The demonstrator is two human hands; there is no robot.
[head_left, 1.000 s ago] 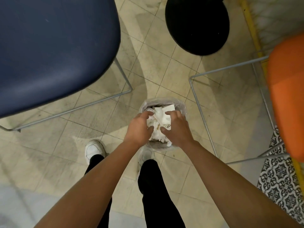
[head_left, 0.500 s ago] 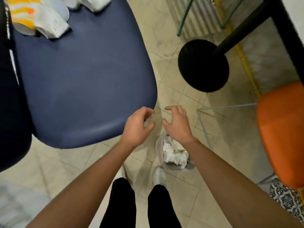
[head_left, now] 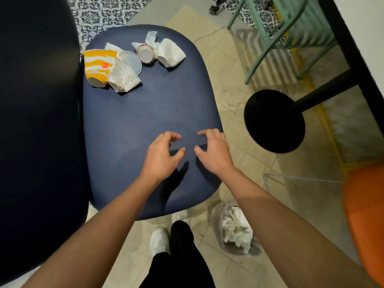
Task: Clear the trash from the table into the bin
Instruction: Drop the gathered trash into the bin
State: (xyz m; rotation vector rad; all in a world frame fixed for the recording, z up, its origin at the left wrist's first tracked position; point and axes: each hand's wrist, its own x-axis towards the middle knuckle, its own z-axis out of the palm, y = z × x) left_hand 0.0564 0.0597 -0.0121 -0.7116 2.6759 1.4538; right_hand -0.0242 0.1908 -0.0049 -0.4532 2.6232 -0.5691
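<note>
Trash sits in a cluster at the far left corner of the blue table (head_left: pixel 149 104). There is a crushed yellow-and-white striped cup (head_left: pixel 97 67) on its side, touching a flattened white dotted cup (head_left: pixel 123 76). A clear plastic lid (head_left: pixel 132 60) lies just behind the dotted cup, with a small round tub (head_left: pixel 145 53) beside it. A crumpled white paper wad (head_left: pixel 170 53) is against the tub.

The bin (head_left: pixel 216 223) stands on the tiled floor below the table's near right edge, lined with a clear bag and stuffed with white paper.

The person's left hand (head_left: pixel 161 156) and right hand (head_left: pixel 215 150) hover over the near end of the table, side by side but not touching each other. Both are well apart from the trash cluster, and the bin is below and behind the right forearm.

The left fingers (head_left: pixel 172 135) are loosely curled, with the thumb out toward the right hand, and hold nothing. The right fingers (head_left: pixel 207 133) are curled the same loose way and are empty. Whether the fingertips touch the tabletop cannot be told.

An orange seat (head_left: pixel 363 215) is at the right, and a black round base (head_left: pixel 274 121) stands on the floor.
</note>
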